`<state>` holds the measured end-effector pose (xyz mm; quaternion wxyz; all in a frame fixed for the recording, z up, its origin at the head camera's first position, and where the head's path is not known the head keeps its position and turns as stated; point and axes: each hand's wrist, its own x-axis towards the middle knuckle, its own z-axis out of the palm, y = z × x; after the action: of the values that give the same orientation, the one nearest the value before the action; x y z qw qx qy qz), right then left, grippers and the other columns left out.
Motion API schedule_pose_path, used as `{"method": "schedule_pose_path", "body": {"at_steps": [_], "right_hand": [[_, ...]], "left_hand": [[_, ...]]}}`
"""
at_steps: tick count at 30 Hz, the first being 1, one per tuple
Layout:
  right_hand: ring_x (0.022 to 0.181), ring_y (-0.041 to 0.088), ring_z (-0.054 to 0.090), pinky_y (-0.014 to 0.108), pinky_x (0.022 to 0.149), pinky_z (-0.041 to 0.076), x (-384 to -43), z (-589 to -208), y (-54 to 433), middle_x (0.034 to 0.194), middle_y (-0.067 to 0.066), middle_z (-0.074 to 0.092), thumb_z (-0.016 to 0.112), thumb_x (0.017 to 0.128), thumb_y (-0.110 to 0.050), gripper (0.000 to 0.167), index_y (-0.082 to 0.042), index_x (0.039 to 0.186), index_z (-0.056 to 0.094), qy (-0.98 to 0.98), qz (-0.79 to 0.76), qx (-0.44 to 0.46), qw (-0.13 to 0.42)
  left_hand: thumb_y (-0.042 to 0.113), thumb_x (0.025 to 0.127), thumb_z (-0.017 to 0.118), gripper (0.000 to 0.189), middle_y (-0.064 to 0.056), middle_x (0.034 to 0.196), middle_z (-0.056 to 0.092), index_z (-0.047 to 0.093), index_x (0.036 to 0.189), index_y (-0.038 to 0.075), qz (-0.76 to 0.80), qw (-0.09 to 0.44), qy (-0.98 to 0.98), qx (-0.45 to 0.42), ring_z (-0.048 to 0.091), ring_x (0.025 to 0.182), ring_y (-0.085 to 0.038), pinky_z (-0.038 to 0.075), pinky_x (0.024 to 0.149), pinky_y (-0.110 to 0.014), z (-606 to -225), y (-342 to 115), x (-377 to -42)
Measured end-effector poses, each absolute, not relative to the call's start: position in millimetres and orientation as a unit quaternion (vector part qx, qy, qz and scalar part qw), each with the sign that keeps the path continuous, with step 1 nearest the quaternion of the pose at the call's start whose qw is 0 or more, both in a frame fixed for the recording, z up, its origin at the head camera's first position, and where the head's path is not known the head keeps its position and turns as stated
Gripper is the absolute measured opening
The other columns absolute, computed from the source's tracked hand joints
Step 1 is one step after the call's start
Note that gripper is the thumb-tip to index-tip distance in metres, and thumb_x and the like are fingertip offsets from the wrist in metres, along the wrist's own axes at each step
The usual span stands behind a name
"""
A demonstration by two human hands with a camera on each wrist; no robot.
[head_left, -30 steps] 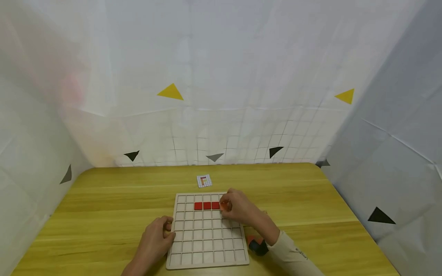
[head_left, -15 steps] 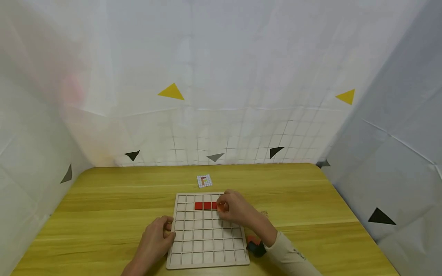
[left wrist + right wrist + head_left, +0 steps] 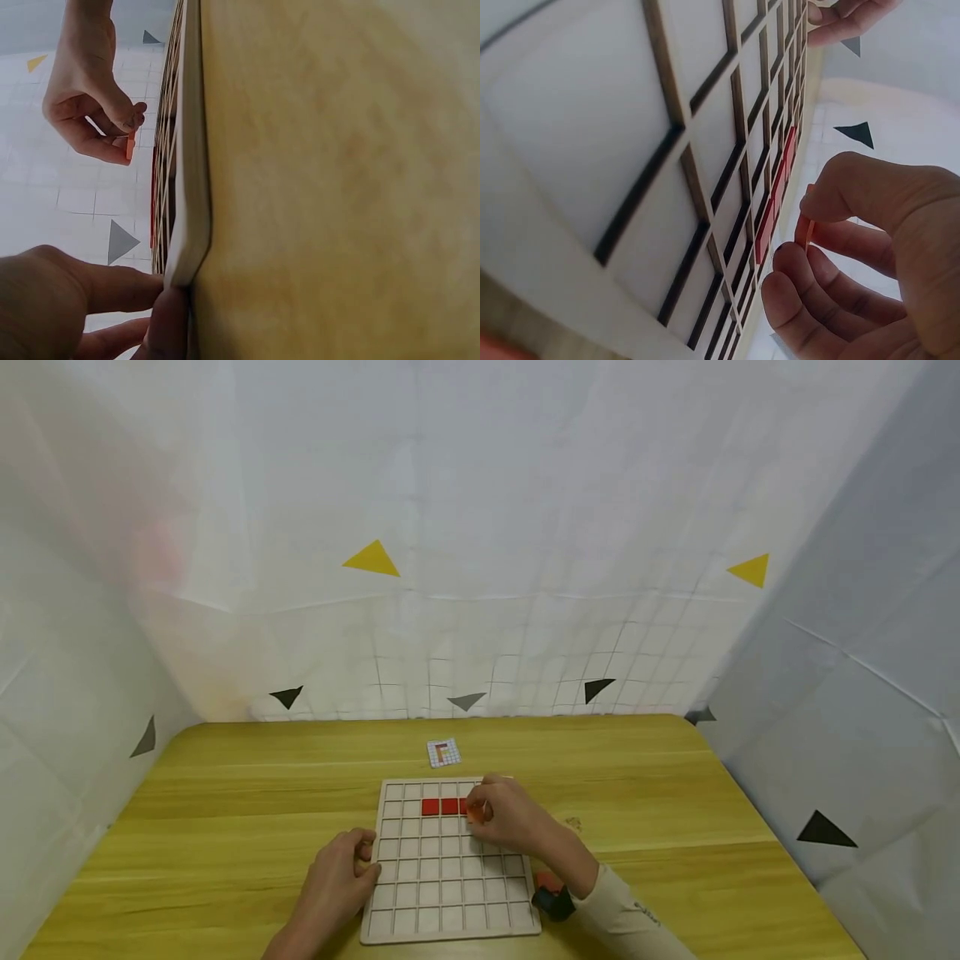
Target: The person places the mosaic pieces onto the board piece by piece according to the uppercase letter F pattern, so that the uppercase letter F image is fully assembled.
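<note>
A pale square grid board (image 3: pixel 430 893) lies on the wooden table. Three red tiles (image 3: pixel 449 807) sit side by side in its second row from the back, the rightmost partly covered by my right hand (image 3: pixel 510 814). That hand pinches a thin orange tile (image 3: pixel 805 229) between thumb and fingers, just above the board; in the left wrist view the tile (image 3: pixel 130 146) stands on edge, apart from the board. At the board's left edge, my left hand (image 3: pixel 337 877) holds on with thumb and fingers, its fingertips against the side.
A small card (image 3: pixel 443 752) printed with a coloured grid pattern lies behind the board. Orange pieces (image 3: pixel 550 881) lie on the table right of the board, partly hidden by a dark object (image 3: pixel 553 903) at the right wrist. White sheeting (image 3: pixel 480 527) encloses the table's back and sides.
My right hand has shifted slightly left with the orange tile, now overlapping the rightmost red tile in the head view. The left hand and board have stayed put.
</note>
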<state>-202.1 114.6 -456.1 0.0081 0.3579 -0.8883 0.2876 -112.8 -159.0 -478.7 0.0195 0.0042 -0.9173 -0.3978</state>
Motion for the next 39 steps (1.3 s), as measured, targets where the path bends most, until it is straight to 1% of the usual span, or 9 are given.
{"method": "schedule_pose_path", "body": {"at_steps": [4,9,17,22,28,34,39], "right_hand": [[0.074,0.015,0.056,0.021,0.061,0.047,-203,-458,112,0.086,0.001,0.059,0.074,0.083,-0.005,0.012,-0.007,0.094,0.074,-0.889,0.281,0.360,0.008],[0.076,0.014,0.056,0.021,0.062,0.048,-203,-456,109,0.086,0.000,0.058,0.075,0.080,-0.004,0.017,-0.006,0.098,0.074,-0.890,0.284,0.357,-0.004],[0.073,0.008,0.048,0.021,0.060,0.045,-203,-456,105,0.084,-0.003,0.056,0.077,0.081,-0.007,0.017,-0.006,0.097,0.074,-0.889,0.277,0.365,-0.002],[0.073,0.010,0.050,0.021,0.060,0.045,-204,-456,102,0.082,-0.004,0.055,0.076,0.080,-0.007,0.016,-0.008,0.096,0.073,-0.888,0.276,0.367,-0.002],[0.072,0.012,0.052,0.021,0.059,0.046,-203,-456,99,0.082,-0.002,0.055,0.076,0.081,-0.006,0.016,-0.006,0.097,0.074,-0.884,0.288,0.368,-0.004],[0.071,0.010,0.050,0.020,0.059,0.044,-202,-455,96,0.081,-0.001,0.055,0.077,0.082,-0.007,0.016,-0.006,0.097,0.074,-0.883,0.283,0.374,0.007],[0.072,0.011,0.051,0.019,0.060,0.044,-203,-456,92,0.082,0.000,0.057,0.076,0.082,-0.006,0.014,-0.005,0.096,0.073,-0.878,0.286,0.384,0.013]], "left_hand": [[0.000,0.081,0.075,0.033,-0.003,0.087,0.057,0.065,0.113,-0.003,-0.395,0.021,-0.918,0.007,0.054,0.071,-0.013,0.047,0.061,-0.028,-478,-159,-112],[0.000,0.082,0.075,0.033,-0.003,0.088,0.057,0.065,0.113,-0.003,-0.396,0.019,-0.918,0.006,0.054,0.071,-0.013,0.048,0.061,-0.029,-478,-159,-113],[0.000,0.082,0.075,0.032,-0.003,0.088,0.057,0.065,0.112,-0.002,-0.398,0.020,-0.917,0.004,0.054,0.071,-0.013,0.048,0.061,-0.029,-478,-159,-113],[0.000,0.081,0.075,0.032,-0.002,0.087,0.057,0.066,0.112,-0.002,-0.398,0.023,-0.917,0.003,0.055,0.071,-0.013,0.048,0.062,-0.029,-480,-159,-113],[0.000,0.081,0.074,0.032,-0.003,0.088,0.057,0.065,0.112,-0.002,-0.400,0.023,-0.916,0.003,0.055,0.072,-0.013,0.048,0.063,-0.029,-479,-159,-112],[0.000,0.081,0.075,0.033,-0.003,0.088,0.057,0.065,0.113,-0.002,-0.400,0.022,-0.916,0.006,0.055,0.072,-0.013,0.048,0.063,-0.029,-478,-159,-112],[0.000,0.081,0.074,0.033,-0.002,0.088,0.057,0.065,0.113,-0.002,-0.399,0.021,-0.917,0.008,0.056,0.073,-0.013,0.049,0.063,-0.029,-478,-159,-112]]}}
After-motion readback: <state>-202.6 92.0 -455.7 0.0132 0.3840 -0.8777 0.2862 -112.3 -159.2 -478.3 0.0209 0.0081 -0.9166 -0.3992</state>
